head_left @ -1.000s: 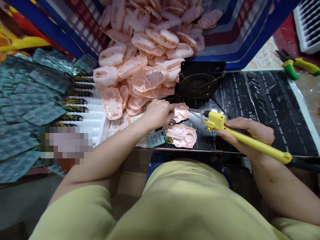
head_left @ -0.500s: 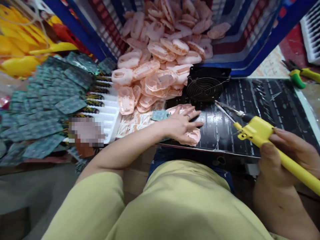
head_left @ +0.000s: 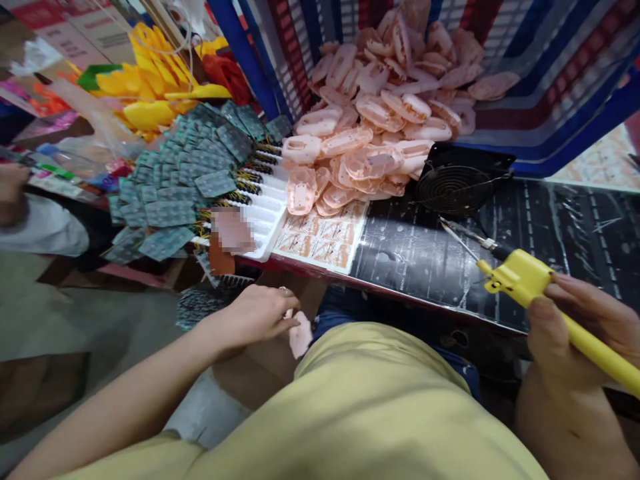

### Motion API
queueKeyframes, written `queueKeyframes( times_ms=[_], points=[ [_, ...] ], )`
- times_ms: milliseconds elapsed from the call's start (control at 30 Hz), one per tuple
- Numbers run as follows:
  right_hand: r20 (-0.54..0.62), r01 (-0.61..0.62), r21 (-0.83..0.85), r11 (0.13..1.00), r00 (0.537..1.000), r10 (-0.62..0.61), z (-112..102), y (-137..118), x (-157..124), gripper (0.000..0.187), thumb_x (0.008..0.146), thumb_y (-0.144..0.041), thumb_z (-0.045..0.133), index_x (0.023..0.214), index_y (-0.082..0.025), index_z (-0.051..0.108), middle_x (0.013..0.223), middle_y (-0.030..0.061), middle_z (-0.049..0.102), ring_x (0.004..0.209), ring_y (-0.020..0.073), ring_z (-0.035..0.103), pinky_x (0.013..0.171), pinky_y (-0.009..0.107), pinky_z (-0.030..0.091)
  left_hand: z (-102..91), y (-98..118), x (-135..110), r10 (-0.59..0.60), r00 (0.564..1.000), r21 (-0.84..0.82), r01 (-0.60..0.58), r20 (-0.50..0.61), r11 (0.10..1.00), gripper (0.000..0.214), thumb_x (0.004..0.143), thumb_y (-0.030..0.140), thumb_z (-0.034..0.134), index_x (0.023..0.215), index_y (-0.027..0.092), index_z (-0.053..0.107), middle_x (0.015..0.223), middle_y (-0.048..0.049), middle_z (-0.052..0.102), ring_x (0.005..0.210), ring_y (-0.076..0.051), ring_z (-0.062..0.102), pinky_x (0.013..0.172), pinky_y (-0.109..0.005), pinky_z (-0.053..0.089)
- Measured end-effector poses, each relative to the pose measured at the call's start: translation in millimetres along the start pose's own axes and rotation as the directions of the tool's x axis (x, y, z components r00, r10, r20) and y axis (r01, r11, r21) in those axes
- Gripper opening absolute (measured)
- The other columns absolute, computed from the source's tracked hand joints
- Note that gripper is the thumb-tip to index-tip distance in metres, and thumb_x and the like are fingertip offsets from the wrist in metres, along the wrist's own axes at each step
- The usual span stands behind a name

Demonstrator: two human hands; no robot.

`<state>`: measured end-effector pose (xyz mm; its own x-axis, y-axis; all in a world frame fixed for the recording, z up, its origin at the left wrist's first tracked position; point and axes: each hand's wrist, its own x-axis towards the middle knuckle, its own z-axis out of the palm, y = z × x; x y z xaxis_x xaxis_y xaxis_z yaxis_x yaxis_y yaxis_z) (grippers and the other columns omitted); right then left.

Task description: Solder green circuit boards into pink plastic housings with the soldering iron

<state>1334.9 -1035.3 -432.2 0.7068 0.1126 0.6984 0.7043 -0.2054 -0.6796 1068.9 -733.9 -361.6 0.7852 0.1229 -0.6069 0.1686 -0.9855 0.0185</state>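
Note:
Below the bench's front edge, beside my lap, my left hand (head_left: 267, 312) has its fingers closed on a pale pink plastic shell (head_left: 300, 335), which hangs from the fingertips. The hand partly hides the shell. My right hand (head_left: 575, 327) grips a yellow soldering gun (head_left: 530, 273) at the right. The gun's metal tip and thin feed tube point left, just over the black bench surface (head_left: 400, 257), in front of a small black fan (head_left: 457, 180). More pink shells (head_left: 360, 147) lie heaped behind the bench's middle.
A blue-framed striped basket (head_left: 520, 157) holds the back of the shell heap. Stacked green circuit boards (head_left: 175, 173) with wires lie left, beside a white ridged tray (head_left: 270, 220). Yellow parts (head_left: 155, 87) lie farther back. Another person's hand (head_left: 13, 193) shows at the far left.
My left hand has moved left and down off the bench with the pink shell. A green board beside it has left the bench top. The view has swung left; my right hand keeps the soldering gun.

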Motion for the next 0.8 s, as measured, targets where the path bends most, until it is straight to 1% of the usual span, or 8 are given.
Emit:
queueKeyframes(
  times_ms=[33,100,167,233,300,400,567,800],
  points=[
    [-0.005,0.030,0.024,0.999,1.000,-0.030,2,-1,0,0.040,0.068,-0.024,0.083,0.108,-0.026,0.076,0.087,0.0038,0.077,0.066,0.0157,0.069,0.066,0.027,0.053,-0.1,-5,5,-0.026,0.999,-0.033,0.025,-0.024,0.999,0.023,0.097,0.033,0.052,0.103,0.022,0.072,0.102,-0.0049,0.075,0.091,-0.023,0.072,0.072,-0.031,0.054],
    [-0.030,0.062,0.056,0.997,0.998,-0.060,7,-3,2,0.039,0.068,-0.020,0.083,0.107,-0.025,0.077,0.090,0.0047,0.077,0.067,0.0145,0.068,0.066,0.025,0.053,-7.6,-15,29,-0.127,0.970,-0.077,0.113,-0.207,0.991,0.030,0.099,0.033,0.046,0.112,0.020,0.070,0.112,-0.0074,0.073,0.098,-0.024,0.071,0.080,-0.033,0.054],
    [-0.080,0.095,0.103,0.990,0.993,-0.087,11,-5,3,0.037,0.068,-0.019,0.084,0.104,-0.025,0.078,0.089,0.0044,0.077,0.066,0.0130,0.068,0.065,0.023,0.053,-22.8,-27,65,-0.249,0.843,-0.110,0.224,-0.477,0.969,0.038,0.098,0.029,0.044,0.127,0.015,0.064,0.133,-0.0137,0.064,0.113,-0.028,0.065,0.094,-0.039,0.051],
    [-0.133,0.139,0.151,0.979,0.984,-0.119,14,-8,5,0.035,0.068,-0.019,0.084,0.101,-0.024,0.078,0.089,0.0040,0.077,0.065,0.0122,0.067,0.064,0.022,0.054,-40.3,-41,107,-0.298,0.733,-0.128,0.280,-0.611,0.952,0.052,0.092,0.027,0.052,0.142,0.012,0.053,0.150,-0.0187,0.047,0.137,-0.034,0.046,0.109,-0.047,0.040],
    [-0.146,0.164,0.166,0.972,0.979,-0.141,15,-11,6,0.034,0.069,-0.019,0.083,0.102,-0.023,0.078,0.089,0.0037,0.077,0.065,0.0121,0.067,0.065,0.022,0.055,-54.4,-56,143,-0.412,0.694,-0.199,0.370,-0.590,0.907,0.068,0.088,0.032,0.059,0.151,0.015,0.042,0.159,-0.0206,0.032,0.147,-0.041,0.027,0.114,-0.059,0.030],
    [-0.133,0.136,0.135,0.981,0.984,-0.118,10,-15,6,0.035,0.069,-0.016,0.082,0.103,-0.023,0.077,0.091,0.0027,0.077,0.070,0.0128,0.069,0.069,0.022,0.056,-61.9,-70,171,-0.502,0.709,-0.254,0.434,-0.496,0.864,0.074,0.086,0.039,0.062,0.152,0.014,0.040,0.158,-0.0226,0.032,0.146,-0.046,0.024,0.111,-0.064,0.030],
    [-0.134,0.013,0.099,0.995,0.991,0.000,1,-12,2,0.036,0.068,-0.016,0.083,0.103,-0.023,0.077,0.092,0.0023,0.077,0.073,0.0128,0.070,0.072,0.021,0.057,-44.8,-72,160,-0.399,0.700,-0.219,0.337,-0.593,0.916,0.056,0.088,0.024,0.054,0.144,0.019,0.051,0.145,-0.0164,0.052,0.134,-0.038,0.044,0.104,-0.055,0.045],
    [-0.084,-0.042,0.056,0.998,0.995,0.047,-1,0,-1,0.045,0.067,-0.018,0.086,0.110,-0.025,0.075,0.093,0.0026,0.077,0.077,0.0141,0.071,0.075,0.023,0.058,-6.1,-60,124,-0.122,0.673,-0.163,0.003,-0.730,0.987,0.051,0.085,0.012,0.047,0.134,0.010,0.059,0.138,-0.0164,0.058,0.135,-0.030,0.050,0.115,-0.047,0.042]
  ],
)
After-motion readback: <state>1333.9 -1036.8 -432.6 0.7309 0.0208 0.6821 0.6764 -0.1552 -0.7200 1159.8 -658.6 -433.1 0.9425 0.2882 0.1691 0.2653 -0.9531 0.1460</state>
